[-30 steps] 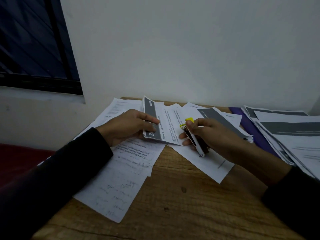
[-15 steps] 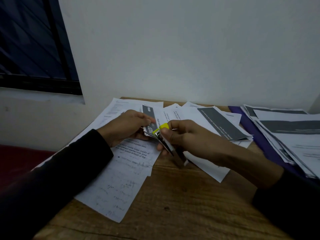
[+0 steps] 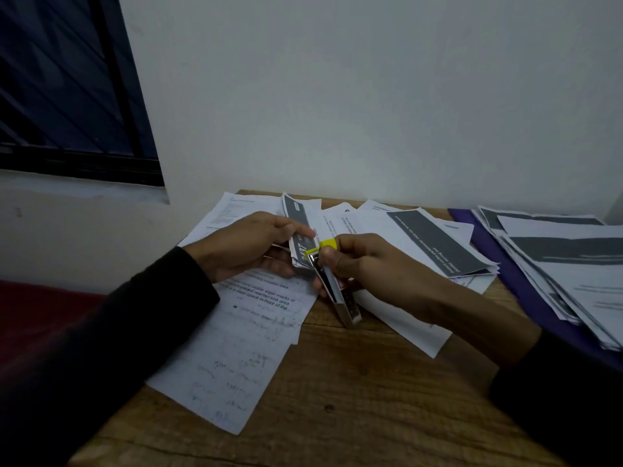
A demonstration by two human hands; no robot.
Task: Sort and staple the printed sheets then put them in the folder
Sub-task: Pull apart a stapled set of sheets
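My left hand (image 3: 247, 244) grips a small set of printed sheets (image 3: 300, 227) with a dark grey header band, holding it raised above the table. My right hand (image 3: 364, 264) holds a metal stapler (image 3: 340, 294) with a yellow tip, and its jaw sits on the near corner of that set. A purple folder (image 3: 526, 291) lies at the right under a stack of sheets (image 3: 573, 264).
Loose printed sheets (image 3: 236, 348) cover the left and middle of the wooden table (image 3: 354, 399). Another sheet with a grey band (image 3: 438, 244) lies behind my right hand. A white wall stands at the table's far edge, with a dark window at the left.
My right hand has carried the stapler leftward from over the middle sheets to the corner of the set in my left hand. The left hand has lifted that set slightly.
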